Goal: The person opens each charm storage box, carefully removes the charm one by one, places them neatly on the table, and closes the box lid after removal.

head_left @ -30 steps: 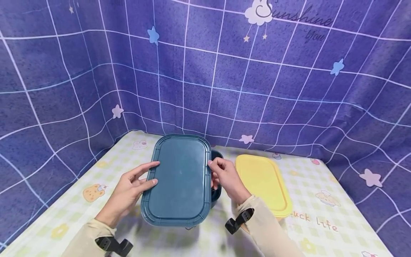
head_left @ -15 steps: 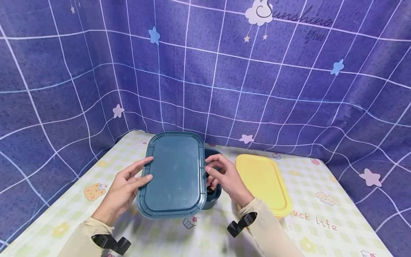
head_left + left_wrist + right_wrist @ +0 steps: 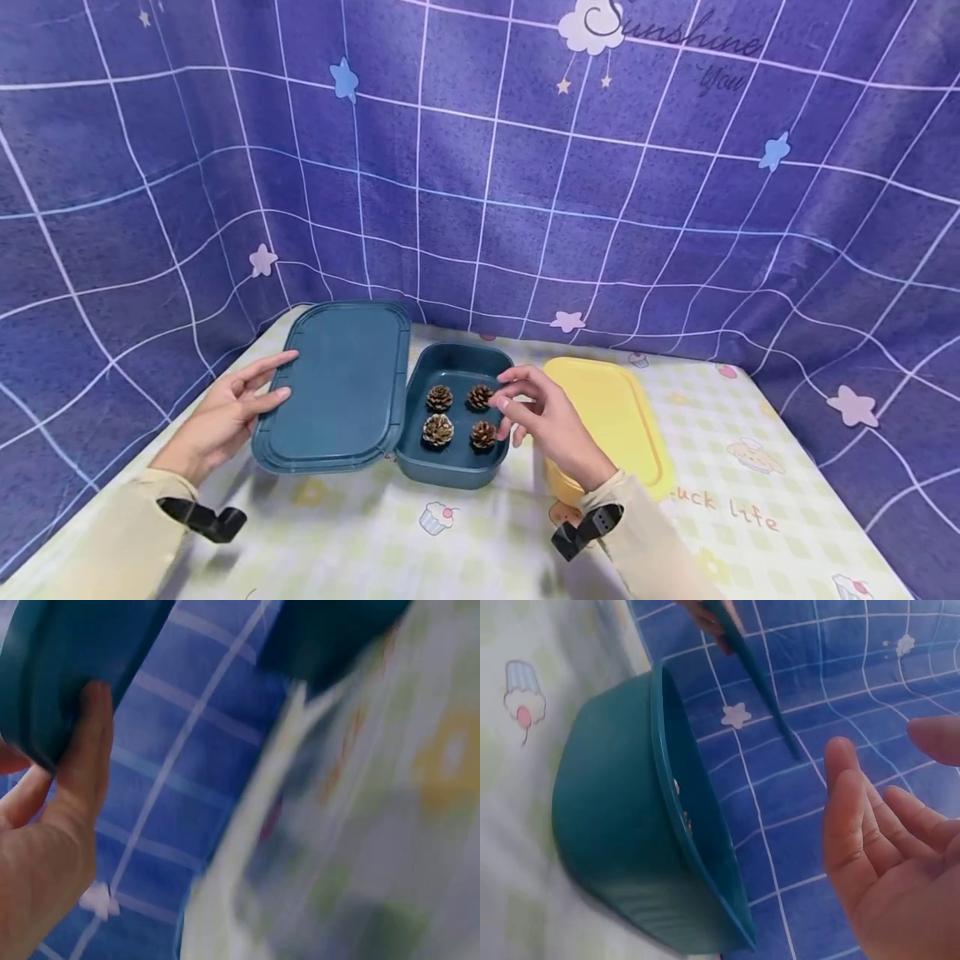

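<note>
My left hand [image 3: 221, 412] grips the dark teal lid [image 3: 337, 383] by its left edge and holds it raised over the table. In the left wrist view the fingers [image 3: 90, 742] wrap the lid's corner. Right of the lid stands the uncovered teal container [image 3: 448, 477], with several brown pine cones [image 3: 438, 431] spread out on its bottom. My right hand [image 3: 551, 425] hovers at the container's right rim, fingers loosely bent and holding nothing. The right wrist view shows this palm bare beside the container's wall [image 3: 615, 802].
A yellow box with its lid [image 3: 603, 417] on stands right of the teal container, partly behind my right forearm. A checked tablecloth [image 3: 360, 542] covers the table. Behind it hangs a blue curtain [image 3: 465, 233] with white grid lines.
The lid has moved left and away from the container in my left hand, bringing the pine cones into view. My right hand has let go of the lid's right edge.
</note>
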Demonstrator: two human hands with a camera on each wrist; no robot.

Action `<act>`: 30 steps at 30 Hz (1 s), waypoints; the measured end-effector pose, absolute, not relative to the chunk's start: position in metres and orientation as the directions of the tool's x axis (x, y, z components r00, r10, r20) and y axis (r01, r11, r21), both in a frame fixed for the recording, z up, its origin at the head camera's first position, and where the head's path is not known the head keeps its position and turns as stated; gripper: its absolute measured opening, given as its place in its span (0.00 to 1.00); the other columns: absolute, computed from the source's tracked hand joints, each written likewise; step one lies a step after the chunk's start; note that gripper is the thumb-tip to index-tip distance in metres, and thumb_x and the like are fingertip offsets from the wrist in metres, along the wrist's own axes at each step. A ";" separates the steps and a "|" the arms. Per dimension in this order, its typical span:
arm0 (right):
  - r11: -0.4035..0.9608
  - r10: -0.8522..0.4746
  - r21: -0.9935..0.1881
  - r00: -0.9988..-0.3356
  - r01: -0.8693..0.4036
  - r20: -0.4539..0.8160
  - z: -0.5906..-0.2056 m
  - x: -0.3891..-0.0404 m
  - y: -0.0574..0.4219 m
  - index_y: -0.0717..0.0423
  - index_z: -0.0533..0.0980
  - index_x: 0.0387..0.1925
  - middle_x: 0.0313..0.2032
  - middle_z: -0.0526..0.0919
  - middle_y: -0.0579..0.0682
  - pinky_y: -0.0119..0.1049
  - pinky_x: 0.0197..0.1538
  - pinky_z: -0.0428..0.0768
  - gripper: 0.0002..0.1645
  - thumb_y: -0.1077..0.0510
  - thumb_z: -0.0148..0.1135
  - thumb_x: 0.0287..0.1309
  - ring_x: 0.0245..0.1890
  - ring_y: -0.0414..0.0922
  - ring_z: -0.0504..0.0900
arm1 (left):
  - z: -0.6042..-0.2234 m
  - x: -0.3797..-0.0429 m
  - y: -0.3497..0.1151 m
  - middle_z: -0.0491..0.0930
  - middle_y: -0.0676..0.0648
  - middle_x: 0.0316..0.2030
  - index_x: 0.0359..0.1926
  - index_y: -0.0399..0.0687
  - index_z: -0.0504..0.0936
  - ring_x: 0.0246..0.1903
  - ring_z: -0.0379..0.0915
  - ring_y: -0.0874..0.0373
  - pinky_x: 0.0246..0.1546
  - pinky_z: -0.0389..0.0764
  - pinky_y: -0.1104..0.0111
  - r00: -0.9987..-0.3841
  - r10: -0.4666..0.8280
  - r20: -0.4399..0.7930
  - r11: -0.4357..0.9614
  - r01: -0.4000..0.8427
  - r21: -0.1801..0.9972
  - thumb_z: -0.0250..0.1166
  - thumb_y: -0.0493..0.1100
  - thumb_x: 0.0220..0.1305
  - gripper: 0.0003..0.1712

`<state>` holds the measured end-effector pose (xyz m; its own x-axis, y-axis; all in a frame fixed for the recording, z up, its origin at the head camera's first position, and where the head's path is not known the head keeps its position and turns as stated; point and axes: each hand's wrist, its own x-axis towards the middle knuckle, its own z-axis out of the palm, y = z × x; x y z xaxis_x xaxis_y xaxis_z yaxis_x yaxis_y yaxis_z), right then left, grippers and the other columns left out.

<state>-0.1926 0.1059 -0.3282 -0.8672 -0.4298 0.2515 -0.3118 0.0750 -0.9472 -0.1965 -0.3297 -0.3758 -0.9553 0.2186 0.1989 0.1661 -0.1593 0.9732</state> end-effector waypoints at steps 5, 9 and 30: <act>0.122 -0.405 -0.937 -0.878 -0.328 0.255 -0.328 -0.190 0.120 0.65 0.68 0.59 0.45 0.83 0.65 0.34 0.25 0.83 0.20 0.61 0.56 0.71 0.25 0.41 0.85 | -0.389 -0.221 -0.372 0.32 0.44 0.81 0.78 0.57 0.57 0.58 0.77 0.68 0.43 0.86 0.75 -0.971 0.238 0.012 -0.049 0.000 0.999 0.56 0.35 0.74 0.37; 0.119 -0.407 -0.928 -0.870 -0.353 0.279 -0.330 -0.188 0.128 0.66 0.68 0.58 0.43 0.82 0.63 0.37 0.25 0.83 0.19 0.62 0.56 0.71 0.25 0.41 0.84 | -0.400 -0.236 -0.390 0.16 0.35 0.77 0.78 0.63 0.57 0.79 0.41 0.44 0.43 0.83 0.80 -0.979 0.188 -0.082 0.115 -0.061 0.992 0.60 0.40 0.73 0.38; 0.154 -0.355 -0.934 -0.900 -0.324 0.254 -0.338 -0.183 0.161 0.63 0.68 0.58 0.44 0.82 0.54 0.35 0.26 0.83 0.18 0.61 0.57 0.71 0.27 0.41 0.84 | -0.393 -0.274 -0.403 0.72 0.76 0.45 0.52 0.75 0.72 0.43 0.73 0.81 0.44 0.81 0.78 -0.987 0.148 -0.065 0.316 -0.015 0.949 0.57 0.38 0.73 0.20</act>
<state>-0.1833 0.1610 -0.3378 -0.8999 -0.3547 0.2536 -0.3237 0.1538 -0.9336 -0.2736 -0.4029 -0.3935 -0.9869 0.1479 -0.0652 -0.0152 0.3162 0.9486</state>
